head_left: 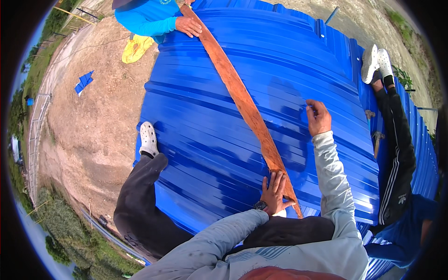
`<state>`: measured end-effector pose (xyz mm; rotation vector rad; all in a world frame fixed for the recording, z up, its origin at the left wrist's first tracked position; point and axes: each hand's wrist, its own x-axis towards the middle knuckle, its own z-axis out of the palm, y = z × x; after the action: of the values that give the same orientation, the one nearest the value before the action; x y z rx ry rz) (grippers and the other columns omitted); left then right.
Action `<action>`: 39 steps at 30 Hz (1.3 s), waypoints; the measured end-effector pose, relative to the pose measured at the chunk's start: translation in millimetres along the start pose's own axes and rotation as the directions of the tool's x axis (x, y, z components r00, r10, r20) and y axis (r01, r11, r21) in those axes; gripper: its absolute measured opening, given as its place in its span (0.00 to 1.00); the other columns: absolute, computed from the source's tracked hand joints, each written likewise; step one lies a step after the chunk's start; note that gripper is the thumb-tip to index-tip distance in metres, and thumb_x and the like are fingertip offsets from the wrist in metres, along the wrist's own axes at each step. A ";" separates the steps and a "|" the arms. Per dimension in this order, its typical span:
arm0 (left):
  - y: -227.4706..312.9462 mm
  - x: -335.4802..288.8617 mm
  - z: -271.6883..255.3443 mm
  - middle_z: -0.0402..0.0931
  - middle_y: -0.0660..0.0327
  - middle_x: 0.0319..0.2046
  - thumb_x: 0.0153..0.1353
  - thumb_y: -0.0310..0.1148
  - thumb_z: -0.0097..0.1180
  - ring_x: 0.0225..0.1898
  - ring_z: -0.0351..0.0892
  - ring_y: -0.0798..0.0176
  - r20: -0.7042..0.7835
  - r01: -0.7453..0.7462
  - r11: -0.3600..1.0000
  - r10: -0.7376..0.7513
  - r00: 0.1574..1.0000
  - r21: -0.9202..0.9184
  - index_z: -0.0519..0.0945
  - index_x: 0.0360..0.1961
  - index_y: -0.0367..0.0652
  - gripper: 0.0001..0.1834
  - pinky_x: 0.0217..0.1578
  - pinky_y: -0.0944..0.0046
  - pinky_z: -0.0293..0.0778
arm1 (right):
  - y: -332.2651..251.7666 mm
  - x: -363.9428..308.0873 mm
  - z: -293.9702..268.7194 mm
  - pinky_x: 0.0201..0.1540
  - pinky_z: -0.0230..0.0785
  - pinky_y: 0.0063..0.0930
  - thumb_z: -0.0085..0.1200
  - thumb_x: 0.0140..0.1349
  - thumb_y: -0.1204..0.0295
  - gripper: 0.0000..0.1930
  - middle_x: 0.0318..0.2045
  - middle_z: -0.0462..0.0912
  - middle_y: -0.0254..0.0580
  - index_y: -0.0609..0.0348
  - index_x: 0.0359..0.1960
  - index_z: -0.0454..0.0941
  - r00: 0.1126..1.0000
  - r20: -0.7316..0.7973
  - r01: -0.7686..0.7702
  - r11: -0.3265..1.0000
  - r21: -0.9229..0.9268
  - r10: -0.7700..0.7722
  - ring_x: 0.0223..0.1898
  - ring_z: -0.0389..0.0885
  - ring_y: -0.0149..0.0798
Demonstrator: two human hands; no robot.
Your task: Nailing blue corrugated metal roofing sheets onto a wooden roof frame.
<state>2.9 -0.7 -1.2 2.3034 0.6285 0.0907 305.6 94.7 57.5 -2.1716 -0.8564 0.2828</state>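
Observation:
A long reddish-brown wooden board [238, 91] lies slantwise across blue ribbed roofing sheets [210, 121]. My left hand [276, 192], with a dark watch at the wrist, rests on the board's near end, fingers spread flat. My right hand [319, 119] is over the sheets to the right of the board, its fingers curled in; whether something small is pinched there I cannot make out. At the far end, a co-worker's hand [189, 26] in a bright blue sleeve lies against the board.
Another person in dark striped trousers [396, 154] sits along the right side. Close by lie tools that look like hammers [377, 142]. My left foot in a white clog [148, 139] is at the sheets' left edge. Beyond is lower bare ground [93, 126] with a yellow sack [136, 48].

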 end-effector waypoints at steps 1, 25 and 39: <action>0.3 0.1 -0.2 0.42 0.48 0.74 0.40 0.68 0.69 0.76 0.38 0.40 0.009 0.006 1.000 -0.006 1.000 -0.001 0.53 0.71 0.34 0.67 0.68 0.29 0.38 | -0.5 0.0 -0.8 0.37 0.75 0.32 0.55 0.62 0.75 0.10 0.38 0.82 0.45 0.57 0.44 0.81 1.000 0.000 0.011 1.000 0.003 -0.011 0.35 0.83 0.42; 3.7 2.0 -1.2 0.43 0.48 0.74 0.40 0.66 0.70 0.76 0.40 0.41 -0.031 0.006 0.999 -0.005 0.999 0.041 0.50 0.73 0.36 0.68 0.68 0.31 0.41 | -2.9 -5.5 -12.3 0.39 0.76 0.34 0.55 0.63 0.72 0.09 0.38 0.83 0.45 0.57 0.44 0.81 1.000 -0.011 -0.017 0.998 0.054 0.018 0.36 0.83 0.44; 12.3 6.4 -8.7 0.45 0.43 0.73 0.41 0.66 0.69 0.75 0.40 0.38 0.036 0.022 0.995 -0.026 0.999 0.102 0.51 0.72 0.37 0.67 0.67 0.30 0.41 | 24.7 -27.3 -25.5 0.48 0.77 0.39 0.54 0.64 0.67 0.13 0.41 0.86 0.52 0.58 0.48 0.80 0.981 0.153 -0.127 0.991 0.037 0.120 0.43 0.85 0.53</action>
<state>11.5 0.4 12.7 2.3892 0.6550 0.0045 308.6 50.1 54.9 -2.1843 -0.7900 0.5293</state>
